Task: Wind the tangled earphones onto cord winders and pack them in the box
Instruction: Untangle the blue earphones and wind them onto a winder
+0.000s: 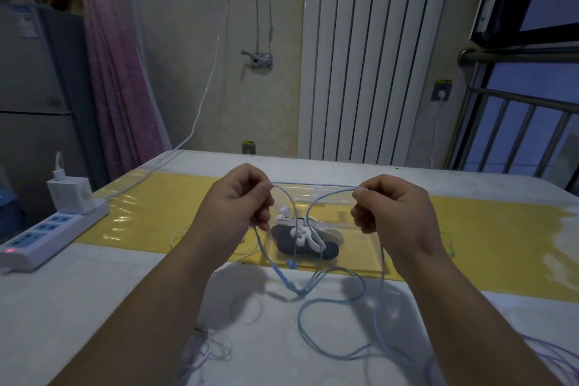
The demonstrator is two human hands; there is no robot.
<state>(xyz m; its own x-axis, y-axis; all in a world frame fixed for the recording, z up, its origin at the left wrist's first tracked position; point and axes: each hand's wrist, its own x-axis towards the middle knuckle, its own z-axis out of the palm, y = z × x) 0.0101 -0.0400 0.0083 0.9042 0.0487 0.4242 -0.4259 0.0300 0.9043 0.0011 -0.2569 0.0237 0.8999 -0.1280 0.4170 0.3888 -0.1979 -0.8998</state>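
Observation:
My left hand (239, 202) and my right hand (396, 208) each pinch the light blue earphone cord (313, 186), stretched level between them above the table. Its loose loops (332, 302) hang down and trail over the table in front of me. Behind the cord lies a clear plastic box (354, 247) holding dark grey and white cord winders (305, 246) with white earphones on top. White earphone cords (213, 351) lie tangled at the near left. Purple cords (560, 357) show at the near right edge.
A yellow mat (150, 207) crosses the white table (94, 291). A white power strip (47, 236) with a charger cube stands at the left edge. A white cable runs up the wall. A radiator and a window rail stand behind.

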